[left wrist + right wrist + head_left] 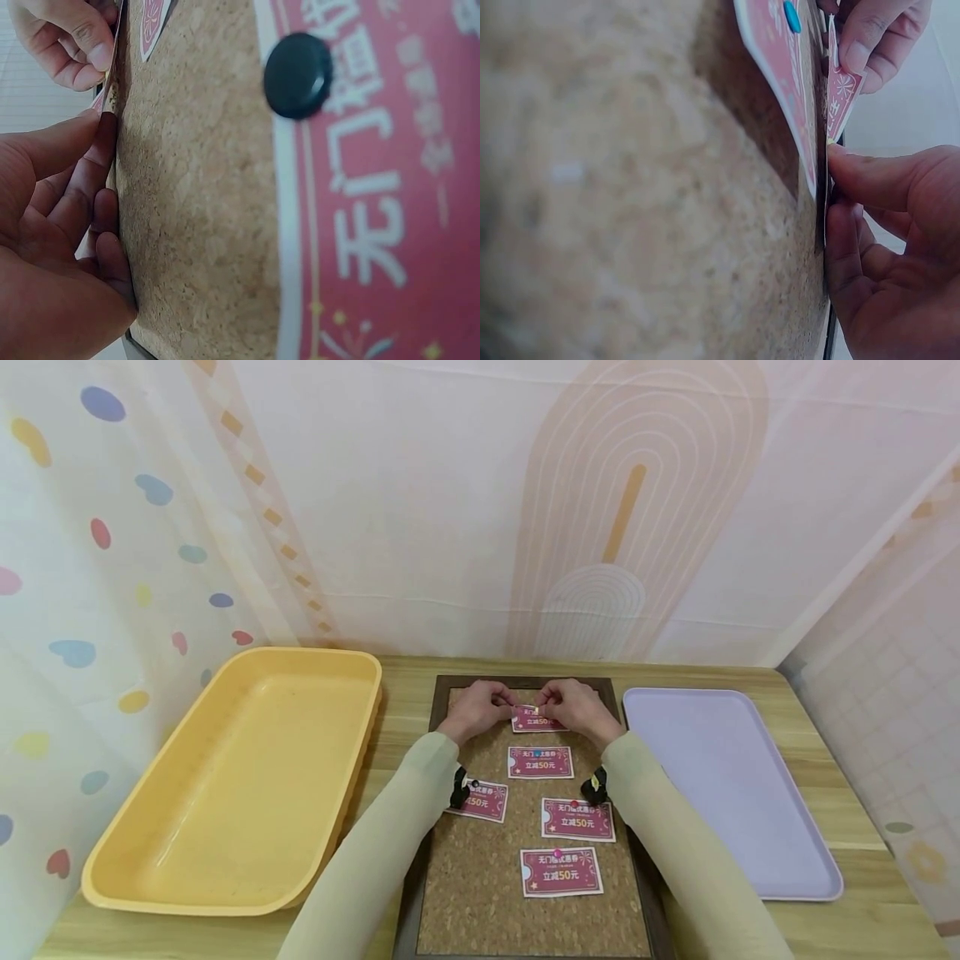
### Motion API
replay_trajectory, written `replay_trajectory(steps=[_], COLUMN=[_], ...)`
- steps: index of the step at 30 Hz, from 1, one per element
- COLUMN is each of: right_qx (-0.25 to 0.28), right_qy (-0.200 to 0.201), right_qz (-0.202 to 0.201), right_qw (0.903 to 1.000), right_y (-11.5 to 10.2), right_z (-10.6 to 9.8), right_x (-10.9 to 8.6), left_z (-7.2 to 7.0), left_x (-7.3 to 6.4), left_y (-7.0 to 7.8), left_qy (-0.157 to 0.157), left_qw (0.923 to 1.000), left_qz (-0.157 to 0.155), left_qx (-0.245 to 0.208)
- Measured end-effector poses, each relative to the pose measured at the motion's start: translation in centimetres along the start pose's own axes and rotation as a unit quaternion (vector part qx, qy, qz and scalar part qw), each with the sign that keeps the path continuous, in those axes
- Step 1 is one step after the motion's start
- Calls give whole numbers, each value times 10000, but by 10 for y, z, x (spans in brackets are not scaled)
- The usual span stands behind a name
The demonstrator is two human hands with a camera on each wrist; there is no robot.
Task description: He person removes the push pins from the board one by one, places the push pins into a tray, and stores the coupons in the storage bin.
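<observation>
Near the top of the cork board [487,910], my left hand [477,707] pinches the left edge of a pink paper coupon [551,725]. Thumb and index finger of that hand meet at the paper in the left wrist view. My right hand [576,707] is at the coupon's upper middle, fingertips pinching a small yellow pushpin [830,141] against the paper. The pin is mostly hidden by the thumb. Just below lies another coupon [540,766] with a blue pushpin [792,16]. A black pushpin [298,76] sits on the coupon [487,802] under my left wrist.
Lower on the board are a coupon [577,823] with a red pin and a coupon [562,874] with a pink pin. A deep yellow tray [247,777] stands left of the board; a flat lavender tray [735,793] lies right. Behind the table hangs a patterned curtain [420,527].
</observation>
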State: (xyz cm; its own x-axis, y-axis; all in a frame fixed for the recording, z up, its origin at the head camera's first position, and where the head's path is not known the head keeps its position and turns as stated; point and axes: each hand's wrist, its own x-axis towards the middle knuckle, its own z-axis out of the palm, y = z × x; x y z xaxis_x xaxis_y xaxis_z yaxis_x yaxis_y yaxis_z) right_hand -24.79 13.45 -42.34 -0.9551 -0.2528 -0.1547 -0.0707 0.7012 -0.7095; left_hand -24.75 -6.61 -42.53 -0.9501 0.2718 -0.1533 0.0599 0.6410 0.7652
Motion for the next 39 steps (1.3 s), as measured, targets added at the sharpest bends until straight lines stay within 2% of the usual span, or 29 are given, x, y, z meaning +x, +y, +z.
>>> replay_trajectory(steps=[15,26,39], right_qx=[128,49,-96], right_qy=[-176,-256,-193], right_qz=[-101,-161,93], right_qw=[9997,9995,9997], right_y=[6,6,-1], right_z=[-5,-6,-5], right_x=[-1,1,2], left_z=[2,1,-2], left_x=[0,0,-1], left_y=[2,3,3], left_qy=[-50,-39,59], left_qw=[9999,10000,9999], left_qz=[-42,-40,-121], left_qx=[-101,6,71])
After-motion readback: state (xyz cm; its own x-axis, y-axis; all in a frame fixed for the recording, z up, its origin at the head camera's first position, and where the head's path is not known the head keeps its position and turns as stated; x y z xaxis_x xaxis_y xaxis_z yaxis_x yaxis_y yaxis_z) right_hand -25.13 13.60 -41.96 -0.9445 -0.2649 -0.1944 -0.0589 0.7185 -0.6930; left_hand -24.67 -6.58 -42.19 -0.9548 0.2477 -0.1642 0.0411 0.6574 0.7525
